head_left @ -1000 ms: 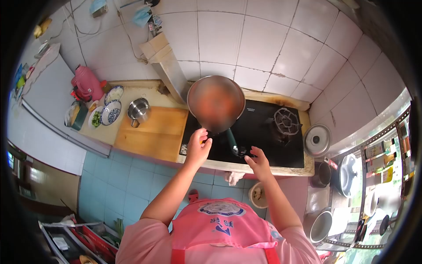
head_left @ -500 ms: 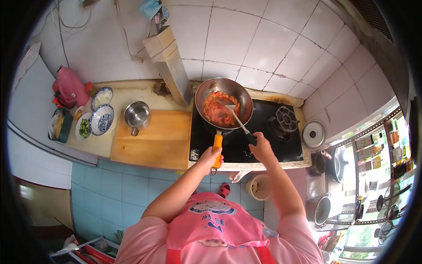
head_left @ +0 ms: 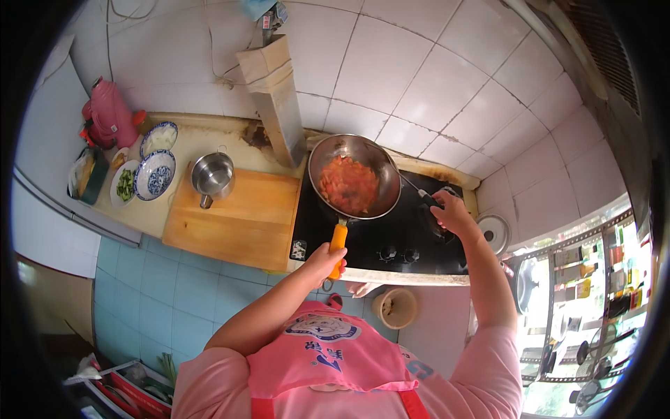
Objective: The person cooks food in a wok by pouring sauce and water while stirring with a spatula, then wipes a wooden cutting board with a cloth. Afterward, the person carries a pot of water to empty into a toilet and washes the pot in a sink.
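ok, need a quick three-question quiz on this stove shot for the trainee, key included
1. Multiple choice: which hand grips the orange handle?
A) right
B) left
C) both

2. True or false: the pan is covered.

3. Short answer: what does the right hand hold?

Key:
1. B, the left hand.
2. False: it is open, with red food showing inside.
3. A tool with a dark grip.
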`<action>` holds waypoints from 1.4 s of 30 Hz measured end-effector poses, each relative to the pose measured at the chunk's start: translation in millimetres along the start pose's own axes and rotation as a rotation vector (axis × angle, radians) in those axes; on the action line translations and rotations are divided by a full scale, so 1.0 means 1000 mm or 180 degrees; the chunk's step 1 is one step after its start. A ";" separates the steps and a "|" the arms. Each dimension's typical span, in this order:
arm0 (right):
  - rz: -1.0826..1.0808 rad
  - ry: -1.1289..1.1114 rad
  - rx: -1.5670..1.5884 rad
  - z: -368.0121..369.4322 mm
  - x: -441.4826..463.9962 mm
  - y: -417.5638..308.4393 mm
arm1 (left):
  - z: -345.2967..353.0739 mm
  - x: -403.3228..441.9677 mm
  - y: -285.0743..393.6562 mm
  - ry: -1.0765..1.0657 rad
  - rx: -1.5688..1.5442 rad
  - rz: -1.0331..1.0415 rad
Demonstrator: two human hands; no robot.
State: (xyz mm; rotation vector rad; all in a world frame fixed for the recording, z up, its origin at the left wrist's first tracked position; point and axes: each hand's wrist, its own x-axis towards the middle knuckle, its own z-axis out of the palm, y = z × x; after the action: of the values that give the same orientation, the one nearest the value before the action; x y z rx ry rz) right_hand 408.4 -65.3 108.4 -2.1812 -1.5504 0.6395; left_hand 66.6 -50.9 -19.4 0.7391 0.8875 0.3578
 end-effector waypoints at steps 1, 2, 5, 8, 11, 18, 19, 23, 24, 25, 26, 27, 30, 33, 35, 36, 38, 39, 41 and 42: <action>-0.0031 -0.0025 -0.0025 -0.008 0.006 0.008 | -0.001 0.000 0.000 -0.0037 0.0031 0.0043; -0.0231 -0.0018 -0.0513 -0.017 0.009 0.023 | -0.002 0.000 0.001 -0.0033 0.0045 0.0023; 0.0133 -0.0517 -0.0718 -0.044 0.006 0.019 | -0.002 -0.003 0.006 0.0020 0.0107 0.0036; 0.0836 -0.1176 -0.0125 -0.049 0.014 0.027 | -0.005 -0.003 0.010 0.0014 0.0180 0.0009; 0.1121 -0.1478 0.0447 -0.018 0.047 0.061 | -0.005 -0.002 0.011 0.0050 0.0250 -0.0048; 0.0622 -0.1427 0.1141 0.030 0.065 0.033 | -0.008 -0.001 0.008 0.0023 0.0263 -0.0057; 0.0402 -0.1316 0.1031 0.026 0.063 0.025 | -0.008 -0.001 0.008 0.0034 0.0270 -0.0057; -0.1064 -0.0820 -0.0464 -0.009 0.035 -0.018 | -0.007 -0.001 0.011 -0.0021 0.0322 -0.0067; -0.1710 -0.0432 -0.1020 -0.013 0.032 -0.014 | -0.006 -0.002 0.013 0.0028 0.0281 -0.0103; -0.1679 -0.0413 -0.1004 -0.018 0.022 -0.024 | -0.005 -0.003 0.014 0.0078 0.0241 -0.0136; -0.1752 -0.0319 -0.1455 -0.027 0.009 -0.036 | -0.005 -0.003 0.014 0.0061 0.0271 -0.0152; -0.1818 -0.0231 -0.1908 -0.037 -0.005 -0.053 | -0.006 -0.003 0.014 0.0033 0.0252 -0.0115; -0.1825 -0.0125 -0.2287 -0.070 -0.038 -0.088 | -0.009 -0.001 0.013 -0.0022 0.0233 -0.0090; -0.1769 -0.0154 -0.2563 -0.098 -0.060 -0.111 | -0.010 0.002 0.010 -0.0013 0.0174 -0.0089; -0.1679 -0.0231 -0.2716 -0.099 -0.063 -0.114 | -0.012 0.003 0.009 0.0011 0.0134 -0.0084; -0.1633 -0.0358 -0.2849 -0.095 -0.062 -0.112 | -0.013 0.004 0.008 -0.0029 0.0130 -0.0058; -0.1575 -0.0485 -0.2990 -0.078 -0.053 -0.104 | -0.013 0.004 0.008 -0.0082 0.0124 -0.0032; -0.1598 -0.0255 -0.3011 -0.062 -0.043 -0.095 | -0.013 0.004 0.008 -0.0058 0.0143 -0.0027; -0.1626 -0.0018 -0.3041 -0.042 -0.026 -0.073 | -0.012 0.004 0.008 -0.0039 0.0157 -0.0009; -0.1572 0.0104 -0.2635 -0.037 -0.019 -0.060 | -0.013 0.004 0.007 -0.0034 0.0187 -0.0060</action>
State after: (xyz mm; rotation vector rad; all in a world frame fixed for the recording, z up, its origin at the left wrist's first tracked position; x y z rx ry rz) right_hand 378.1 -66.0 174.9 -2.1078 -2.5156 -0.2518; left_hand 59.1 -38.0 -21.9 0.7857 0.8973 0.3120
